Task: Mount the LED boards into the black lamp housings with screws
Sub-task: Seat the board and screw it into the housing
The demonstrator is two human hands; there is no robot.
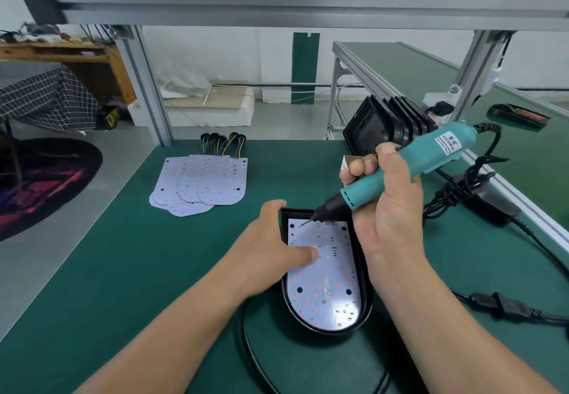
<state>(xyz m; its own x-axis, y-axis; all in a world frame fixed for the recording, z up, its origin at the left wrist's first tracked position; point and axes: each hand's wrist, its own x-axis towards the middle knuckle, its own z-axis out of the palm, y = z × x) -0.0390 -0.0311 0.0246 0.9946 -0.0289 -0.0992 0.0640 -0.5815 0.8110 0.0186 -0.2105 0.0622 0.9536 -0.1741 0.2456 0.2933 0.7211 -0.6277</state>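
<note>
A black lamp housing [362, 273] lies on the green mat in front of me with a white LED board [326, 286] seated inside it. My left hand [271, 239] grips the housing's far left corner, and its thumb presses down on the board. My right hand [391, 206] grips a teal electric screwdriver [409, 166]; the bit tip touches the board's far left corner. A fan of several spare LED boards [200, 182] with wired leads lies further back on the left.
Several empty black housings [388, 124] stand stacked on edge behind the screwdriver. The driver's black cable and power brick [489, 206] lie to the right, and another cable [246, 341] curves near the front. An aluminium frame post [147, 85] rises at the back left.
</note>
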